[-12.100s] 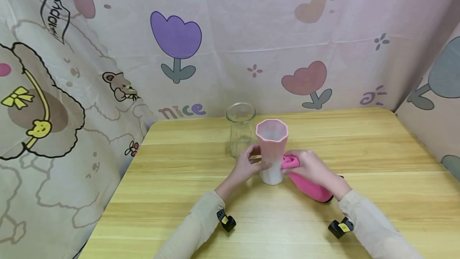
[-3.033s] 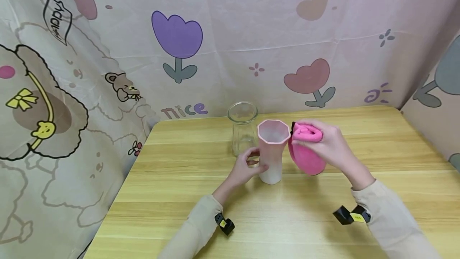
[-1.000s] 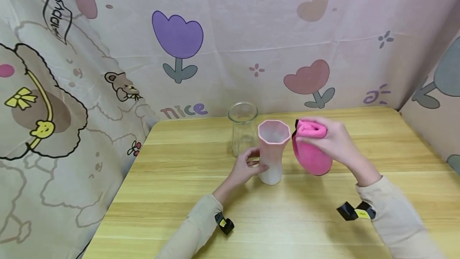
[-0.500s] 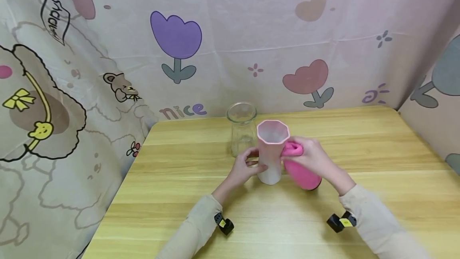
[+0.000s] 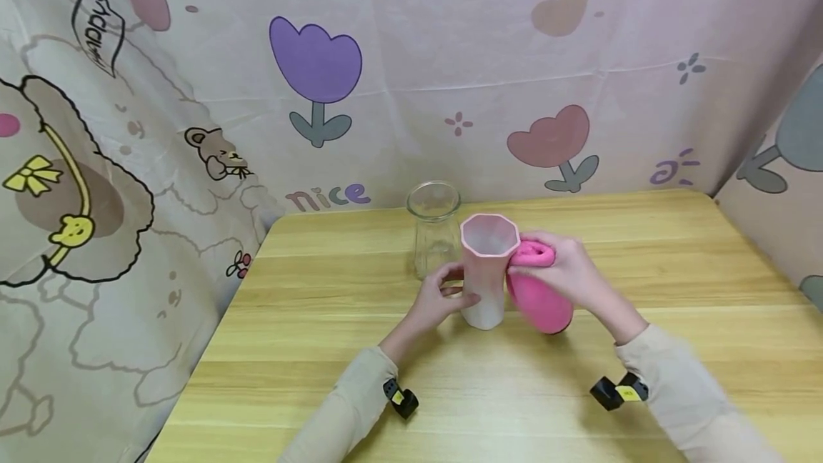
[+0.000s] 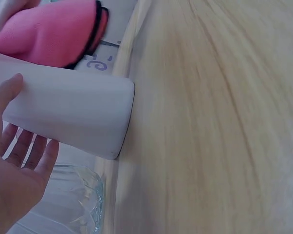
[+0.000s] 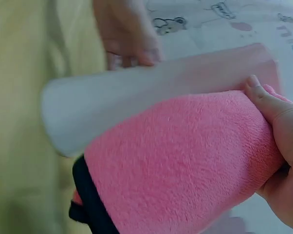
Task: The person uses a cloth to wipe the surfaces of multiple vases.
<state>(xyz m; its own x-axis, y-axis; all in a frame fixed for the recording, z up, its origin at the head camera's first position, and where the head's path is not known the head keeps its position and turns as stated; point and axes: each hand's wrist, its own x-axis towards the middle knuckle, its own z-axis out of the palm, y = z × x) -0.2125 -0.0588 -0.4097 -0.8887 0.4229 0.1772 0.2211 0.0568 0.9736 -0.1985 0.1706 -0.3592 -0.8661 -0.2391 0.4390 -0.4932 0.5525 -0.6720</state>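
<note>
A tall faceted vase, pink at the top and fading to white below, stands upright on the wooden table. My left hand grips its lower left side, with thumb and fingers curled round it in the left wrist view. In my right hand is a bunched pink cloth, fuzzy with a dark edge, pinched between thumb and fingers. The cloth lies against the vase's upper right side, just under the rim. In the right wrist view the cloth covers part of the vase.
Behind the vase to the left stands a clear glass jar with a wide rim, close to my left fingers. The wooden table meets a printed fabric backdrop at the back and left side.
The right hand with the cloth has moved from off the vase's right side back against it, then slightly up in the last half second. The left hand and vase stay put.
</note>
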